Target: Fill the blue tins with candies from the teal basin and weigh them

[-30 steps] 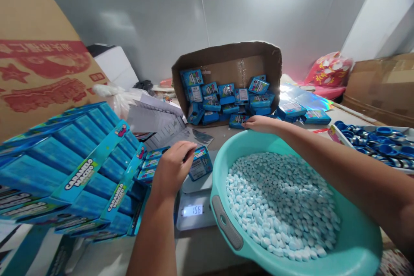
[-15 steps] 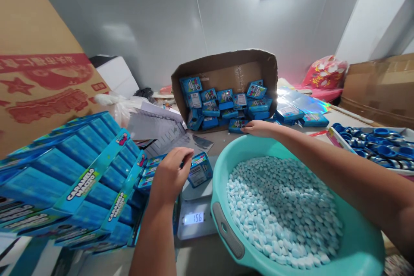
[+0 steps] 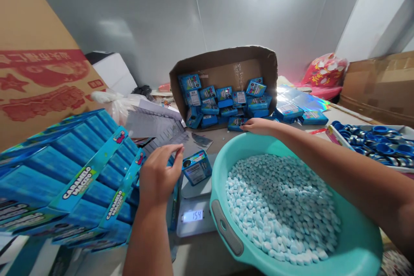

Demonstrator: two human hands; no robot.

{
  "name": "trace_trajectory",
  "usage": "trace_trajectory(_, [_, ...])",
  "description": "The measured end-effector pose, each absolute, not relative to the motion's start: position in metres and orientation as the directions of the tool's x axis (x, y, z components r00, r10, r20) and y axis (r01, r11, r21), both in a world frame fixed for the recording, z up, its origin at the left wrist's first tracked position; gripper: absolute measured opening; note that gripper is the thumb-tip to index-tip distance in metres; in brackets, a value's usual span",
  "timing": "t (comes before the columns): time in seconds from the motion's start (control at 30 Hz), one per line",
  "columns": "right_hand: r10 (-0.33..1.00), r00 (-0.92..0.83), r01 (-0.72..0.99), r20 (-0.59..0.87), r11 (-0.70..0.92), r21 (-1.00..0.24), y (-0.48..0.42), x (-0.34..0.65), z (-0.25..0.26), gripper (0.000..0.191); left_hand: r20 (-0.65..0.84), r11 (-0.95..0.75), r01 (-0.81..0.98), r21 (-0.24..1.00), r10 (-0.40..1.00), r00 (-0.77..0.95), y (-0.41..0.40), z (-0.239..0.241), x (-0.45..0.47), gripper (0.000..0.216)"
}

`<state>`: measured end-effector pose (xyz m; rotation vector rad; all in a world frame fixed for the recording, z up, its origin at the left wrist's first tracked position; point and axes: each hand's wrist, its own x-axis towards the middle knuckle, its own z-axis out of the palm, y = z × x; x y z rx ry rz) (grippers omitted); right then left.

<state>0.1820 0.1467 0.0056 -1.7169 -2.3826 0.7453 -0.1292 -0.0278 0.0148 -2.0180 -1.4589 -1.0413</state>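
Observation:
On the kitchen scale (image 3: 196, 215), whose display reads 154, stands a small blue candy box (image 3: 198, 171) with a round dark opening in its top. Just left of it is my left hand (image 3: 160, 172), fingers bent and thumb close to the forefinger; whatever is between them is hidden. My right hand (image 3: 258, 125) reaches over the turquoise basin (image 3: 226, 233) and has its fingertips closed on the right end of another blue candy box (image 3: 236, 123). Many pale blue and white candies (image 3: 284, 207) fill the basin's bottom.
A tipped carton (image 3: 223, 58) at the back holds several blue boxes. Display cartons of blue boxes (image 3: 84, 181) are stacked at left, by a large printed carton (image 3: 42, 73). At right lie a tray of blue-and-silver caps (image 3: 381, 144) and a brown carton (image 3: 378, 90).
My left hand has drawn back left from the box on the scale, baring its round opening. The display went from 156 to 154. My right hand stays at its box.

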Motion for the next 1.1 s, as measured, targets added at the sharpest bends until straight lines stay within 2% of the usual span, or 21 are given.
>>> trace_trajectory(0.43, [0.914, -0.355, 0.859, -0.193, 0.238, -0.454, 0.15, 0.184, 0.003, 0.051, 0.708, -0.412, 0.91, 0.043, 0.655, 0.263, -0.028, 0.013, -0.128, 0.015])
trace_trajectory(0.73, [0.891, -0.415, 0.831, -0.182, 0.29, -0.474, 0.145, 0.183, 0.006, 0.049, 0.621, -0.408, 0.904, 0.127, 0.743, 0.249, -0.031, 0.016, -0.129, 0.019])
trace_trajectory(0.93, [0.891, -0.417, 0.832, -0.18, 0.294, -0.471, 0.143, 0.183, 0.008, 0.048, 0.53, -0.268, 0.918, 0.292, 0.845, 0.078, -0.031, 0.015, -0.125, 0.03])
trace_trajectory(1.1, [0.895, -0.405, 0.837, -0.187, 0.281, -0.469, 0.142, 0.183, 0.009, 0.048, 0.564, -0.288, 0.835, 0.469, 0.825, -0.032, -0.036, 0.024, -0.112, 0.023])
